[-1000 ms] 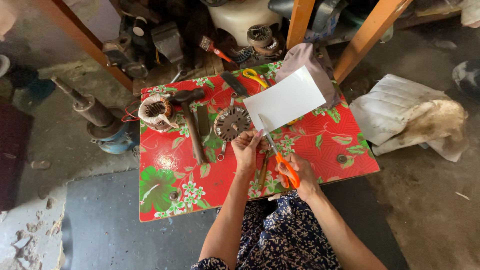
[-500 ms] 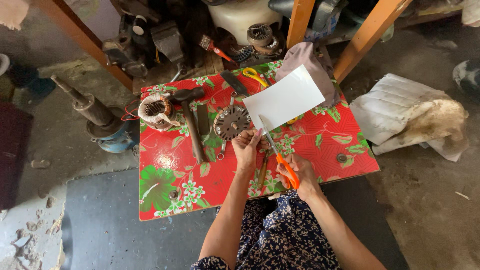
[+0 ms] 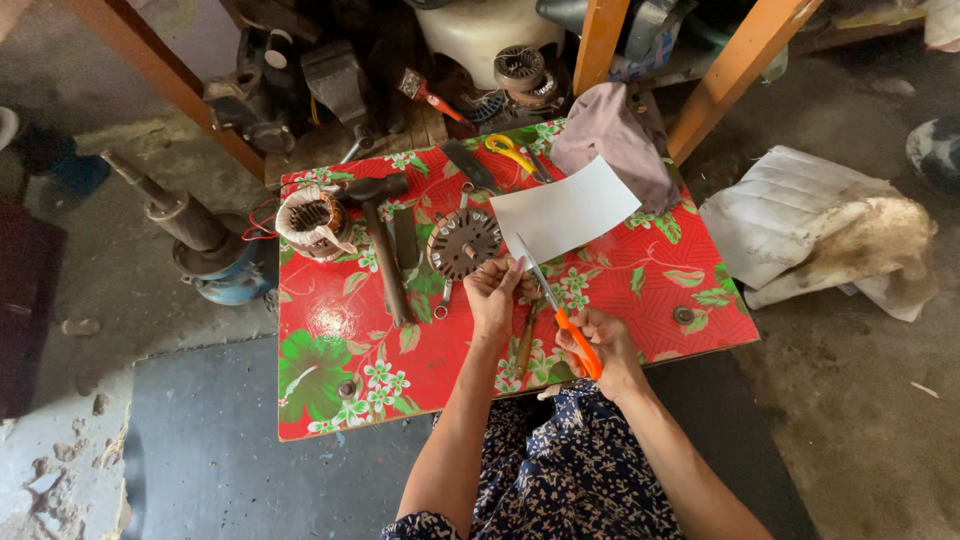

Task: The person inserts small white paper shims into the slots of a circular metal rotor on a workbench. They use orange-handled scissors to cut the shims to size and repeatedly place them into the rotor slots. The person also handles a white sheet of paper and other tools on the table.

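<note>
Paper sheet point(image 3: 566, 212) pinched by left hand point(image 3: 493, 296); right hand point(image 3: 600, 340) works orange scissors point(image 3: 560, 308), blades seemingly apart

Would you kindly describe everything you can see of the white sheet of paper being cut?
The white sheet of paper is a plain, blank rectangle, flat and uncreased, lying tilted over the red floral table. Its far corner overlaps a grey cloth. The left hand pinches its near corner, while the orange-handled scissors in the right hand meet its lower edge with the blades. How far any cut runs cannot be told.
</note>
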